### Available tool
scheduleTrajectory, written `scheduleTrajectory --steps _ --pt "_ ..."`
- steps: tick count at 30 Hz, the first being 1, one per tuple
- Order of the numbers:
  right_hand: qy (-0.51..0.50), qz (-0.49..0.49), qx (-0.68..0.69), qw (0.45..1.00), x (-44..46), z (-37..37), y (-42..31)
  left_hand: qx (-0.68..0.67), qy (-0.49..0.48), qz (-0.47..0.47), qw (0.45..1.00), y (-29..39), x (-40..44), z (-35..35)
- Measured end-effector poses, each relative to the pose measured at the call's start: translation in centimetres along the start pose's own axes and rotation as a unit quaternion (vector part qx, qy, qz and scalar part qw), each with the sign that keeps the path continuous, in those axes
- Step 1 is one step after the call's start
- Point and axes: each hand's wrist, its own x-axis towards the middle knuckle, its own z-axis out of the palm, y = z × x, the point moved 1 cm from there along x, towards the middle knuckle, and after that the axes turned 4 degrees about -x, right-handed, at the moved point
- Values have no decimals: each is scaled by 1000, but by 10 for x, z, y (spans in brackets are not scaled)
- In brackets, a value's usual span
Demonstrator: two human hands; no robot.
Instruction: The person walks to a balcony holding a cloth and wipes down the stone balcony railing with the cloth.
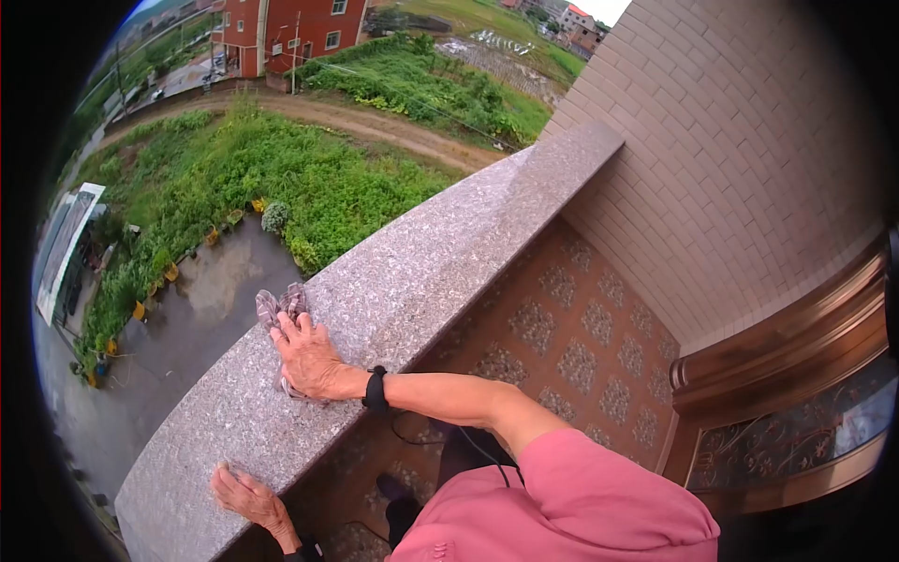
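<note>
My right hand point(314, 361) presses a crumpled grey-brown cloth point(282, 303) onto the speckled granite ledge point(421, 267). Part of the cloth sticks out past the fingertips at the ledge's outer edge, and a bit shows beneath the palm. A black band circles that wrist. Lower down, my left hand point(248, 498) rests on the same ledge near its inner edge, fingers bent and close together. Its fingertips touch the stone; no object shows in it.
A tiled wall point(730, 159) meets the ledge's far end. Below lies a patterned tile floor point(534, 328), with a cable near my body. A bronze-coloured door frame point(777, 375) stands at right. Beyond the ledge is a drop to wet paving point(215, 290) and greenery.
</note>
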Motion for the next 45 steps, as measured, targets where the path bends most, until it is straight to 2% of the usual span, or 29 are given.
scheduleTrajectory --steps 4,6,8,10,12,17,22,25,28,30,31,36,38,39,45 --pt "-4 -47 13 999 3 18 -56 -29 9 0 1000 8 2 -7" --pt "8 -146 23 989 6 29 -79 -39 14 -1 999 8 1 -4" --pt "14 -179 45 983 14 36 -99 -47 24 -5 999 8 -1 -3" --pt "-45 -265 96 958 21 38 -115 -77 60 -9 995 7 -3 -1" --pt "-20 -274 99 956 24 46 -124 -83 72 -17 994 10 0 -3" --pt "-81 -312 166 932 12 53 -129 -118 110 -20 987 10 1 -10" --pt "-53 -323 188 926 -48 31 -135 -208 113 -101 966 4 -2 -11" --pt "-34 -336 176 925 -82 20 -117 -234 116 -80 962 -15 -8 -1" --pt "-13 -330 154 931 -100 -1 -74 -187 110 -55 975 -21 -5 6" --pt "1 -305 150 940 -103 -14 -32 -59 83 -44 994 -19 -4 3" --pt "7 -287 154 945 -105 -26 -8 -44 90 -15 995 -14 -2 0" --pt "36 -241 54 968 -120 -67 132 -17 37 -27 999 -10 2 -5" --pt "-1 -208 44 977 -124 -93 191 5 35 -19 999 -9 4 -5" --pt "17 -191 35 981 -126 -100 222 21 37 -8 999 -7 4 -7" --pt "64 55 -27 996 -124 -130 388 65 24 -10 998 4 8 -12"
